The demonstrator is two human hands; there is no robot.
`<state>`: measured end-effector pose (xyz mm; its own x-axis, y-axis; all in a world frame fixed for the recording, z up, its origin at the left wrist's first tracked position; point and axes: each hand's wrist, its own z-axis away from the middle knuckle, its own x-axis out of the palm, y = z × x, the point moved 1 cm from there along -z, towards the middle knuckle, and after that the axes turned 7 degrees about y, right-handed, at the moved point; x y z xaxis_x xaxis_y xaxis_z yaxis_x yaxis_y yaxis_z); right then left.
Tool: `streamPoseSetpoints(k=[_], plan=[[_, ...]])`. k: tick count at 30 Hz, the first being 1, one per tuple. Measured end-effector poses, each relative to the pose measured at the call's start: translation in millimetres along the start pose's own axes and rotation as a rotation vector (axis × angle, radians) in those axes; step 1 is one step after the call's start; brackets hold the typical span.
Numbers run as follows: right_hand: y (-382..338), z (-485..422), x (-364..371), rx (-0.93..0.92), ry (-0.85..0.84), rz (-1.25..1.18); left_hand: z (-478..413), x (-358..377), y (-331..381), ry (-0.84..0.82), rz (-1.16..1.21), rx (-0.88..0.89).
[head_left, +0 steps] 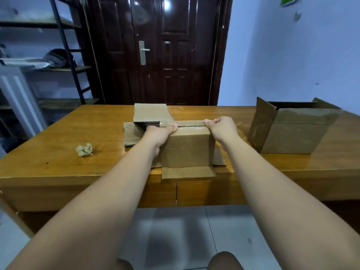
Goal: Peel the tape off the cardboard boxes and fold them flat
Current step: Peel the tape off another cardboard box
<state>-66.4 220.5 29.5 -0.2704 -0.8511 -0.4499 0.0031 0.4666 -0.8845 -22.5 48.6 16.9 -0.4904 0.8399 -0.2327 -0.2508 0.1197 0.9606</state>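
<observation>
Box stands mid-table at near edge, bottom flaps splayed outward, on flattened cardboard. Clear tape runs along top seam. Left hand grips top left corner of box, thumb flat on tape. Right hand at top right corner, fingers curled, pinching tape end. Second box lies on its side, open, well to right. Crumpled wad sits apart at left.
</observation>
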Motion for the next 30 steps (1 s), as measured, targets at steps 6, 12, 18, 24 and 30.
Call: streamPoseSetpoints(k=[6,12,18,24,30], plan=[[5.1,2.4,1.4,-0.068,0.01,-0.057,-3.7,-1.6,-2.1,-0.074,0.115,-0.024],[-22.3,10.0,18.0,-0.368,0.078,0.589,-5.2,-2.4,-3.2,-0.082,0.128,-0.036],[-48.3,32.9,44.8,-0.605,-0.236,0.596,-11.2,-3.2,-4.8,0.041,0.082,0.055],[-35.7,37.7,51.0,-0.657,-0.096,0.659,-6.5,-5.5,-15.5,0.041,0.269,0.003],[-42.6,37.9,58.0,-0.575,-0.121,0.648,-17.1,-9.6,-33.9,0.003,0.347,0.01]])
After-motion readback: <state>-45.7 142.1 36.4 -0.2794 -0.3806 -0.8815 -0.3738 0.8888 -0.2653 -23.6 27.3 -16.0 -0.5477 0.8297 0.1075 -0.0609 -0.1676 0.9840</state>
